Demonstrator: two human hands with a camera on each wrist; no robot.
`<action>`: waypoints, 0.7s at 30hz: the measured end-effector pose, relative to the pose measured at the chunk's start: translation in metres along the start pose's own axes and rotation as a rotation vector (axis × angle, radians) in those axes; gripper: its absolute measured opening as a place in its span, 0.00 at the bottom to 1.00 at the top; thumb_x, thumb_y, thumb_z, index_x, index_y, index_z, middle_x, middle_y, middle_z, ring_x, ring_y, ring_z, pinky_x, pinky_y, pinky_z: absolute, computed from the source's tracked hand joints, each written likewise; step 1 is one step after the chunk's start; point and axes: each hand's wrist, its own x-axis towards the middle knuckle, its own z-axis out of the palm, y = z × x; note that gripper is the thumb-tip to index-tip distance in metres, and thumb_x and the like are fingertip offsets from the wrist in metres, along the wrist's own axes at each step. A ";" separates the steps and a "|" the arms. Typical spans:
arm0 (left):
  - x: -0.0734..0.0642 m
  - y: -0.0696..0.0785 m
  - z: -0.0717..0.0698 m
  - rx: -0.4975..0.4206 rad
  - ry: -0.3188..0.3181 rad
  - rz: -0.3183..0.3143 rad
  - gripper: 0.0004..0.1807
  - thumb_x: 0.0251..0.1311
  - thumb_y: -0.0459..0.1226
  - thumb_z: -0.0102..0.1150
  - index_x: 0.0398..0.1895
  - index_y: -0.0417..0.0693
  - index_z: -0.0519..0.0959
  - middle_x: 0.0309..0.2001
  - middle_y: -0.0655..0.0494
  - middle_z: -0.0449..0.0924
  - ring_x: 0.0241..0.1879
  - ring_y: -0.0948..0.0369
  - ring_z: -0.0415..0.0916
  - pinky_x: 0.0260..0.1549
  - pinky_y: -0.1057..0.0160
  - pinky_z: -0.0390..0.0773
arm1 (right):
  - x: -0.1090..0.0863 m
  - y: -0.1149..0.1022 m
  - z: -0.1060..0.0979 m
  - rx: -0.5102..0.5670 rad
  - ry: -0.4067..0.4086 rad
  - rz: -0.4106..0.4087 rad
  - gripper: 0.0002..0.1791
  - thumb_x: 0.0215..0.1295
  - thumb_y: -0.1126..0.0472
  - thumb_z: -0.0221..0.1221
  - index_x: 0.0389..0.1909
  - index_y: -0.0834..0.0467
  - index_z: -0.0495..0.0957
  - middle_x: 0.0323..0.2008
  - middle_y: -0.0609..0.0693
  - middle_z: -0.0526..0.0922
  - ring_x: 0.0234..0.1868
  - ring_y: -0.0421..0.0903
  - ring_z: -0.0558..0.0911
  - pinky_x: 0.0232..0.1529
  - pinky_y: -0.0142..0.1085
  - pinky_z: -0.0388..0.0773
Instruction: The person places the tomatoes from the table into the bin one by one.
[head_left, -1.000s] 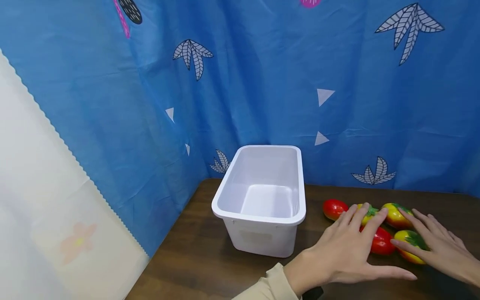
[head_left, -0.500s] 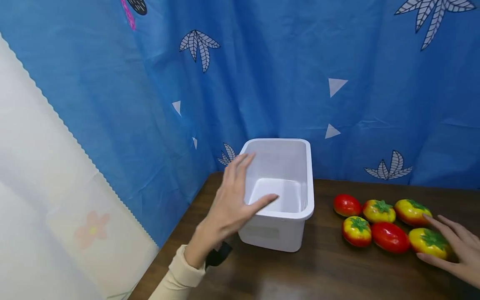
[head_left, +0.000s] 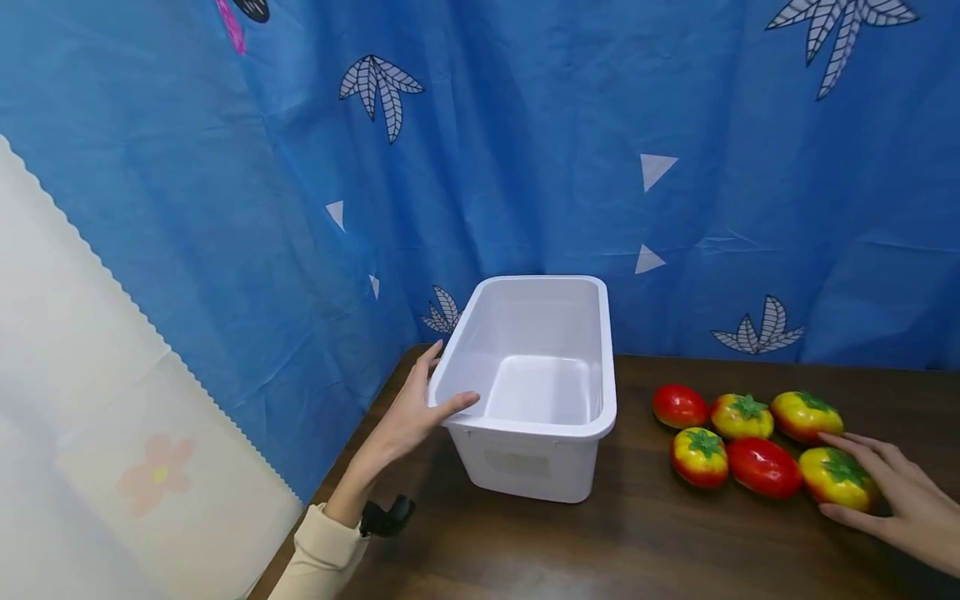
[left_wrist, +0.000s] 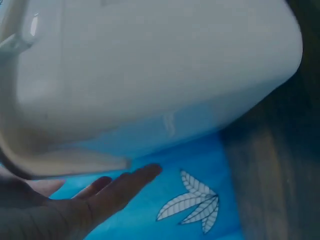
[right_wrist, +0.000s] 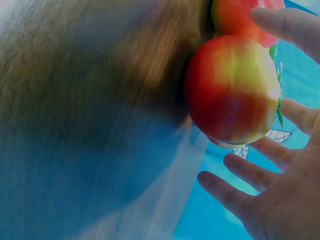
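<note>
In the head view my left hand (head_left: 401,421) is at the left front rim of a white plastic bin (head_left: 525,429). Its thumb lies across the rim, and the other fingers extend along the outer side. The left wrist view shows those fingers (left_wrist: 120,192) straight beside the bin's wall. My right hand (head_left: 911,512), fingers spread, reaches over a yellow-and-red toy tomato (head_left: 834,482) with a green top. In the right wrist view the fingers (right_wrist: 225,190) surround this tomato (right_wrist: 232,90) loosely, with the thumb in front of a red one (right_wrist: 240,20).
More toy tomatoes sit in two rows right of the bin: red ones (head_left: 763,467), (head_left: 680,406) and yellow-red ones (head_left: 699,458), (head_left: 741,417), (head_left: 806,417). All stand on a dark wooden table (head_left: 615,550). A blue curtain (head_left: 525,167) hangs behind, a pale cloth (head_left: 112,400) at left.
My left hand has left the tomatoes, crossed left over the bin's front and come to its left rim. The right hand stays by the yellow-red tomato. The view has shifted slightly.
</note>
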 end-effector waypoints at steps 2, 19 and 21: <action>0.001 -0.004 0.004 -0.019 -0.017 0.007 0.63 0.56 0.62 0.73 0.85 0.49 0.46 0.78 0.42 0.57 0.68 0.41 0.68 0.65 0.37 0.74 | -0.001 -0.001 -0.001 0.009 -0.002 -0.003 0.50 0.57 0.57 0.78 0.69 0.75 0.58 0.60 0.84 0.56 0.55 0.84 0.60 0.48 0.83 0.61; 0.002 -0.013 0.000 -0.134 -0.114 0.054 0.64 0.54 0.56 0.78 0.85 0.51 0.46 0.76 0.40 0.60 0.67 0.37 0.69 0.60 0.40 0.79 | 0.008 -0.002 -0.002 0.067 -0.039 0.075 0.43 0.65 0.50 0.72 0.65 0.77 0.64 0.53 0.82 0.65 0.49 0.77 0.72 0.45 0.72 0.75; 0.003 -0.013 0.001 -0.135 -0.112 0.050 0.64 0.54 0.56 0.78 0.85 0.50 0.46 0.76 0.40 0.60 0.67 0.37 0.69 0.61 0.39 0.78 | 0.007 -0.001 -0.002 0.060 -0.020 0.074 0.43 0.64 0.50 0.73 0.65 0.77 0.65 0.53 0.82 0.66 0.49 0.78 0.72 0.44 0.72 0.75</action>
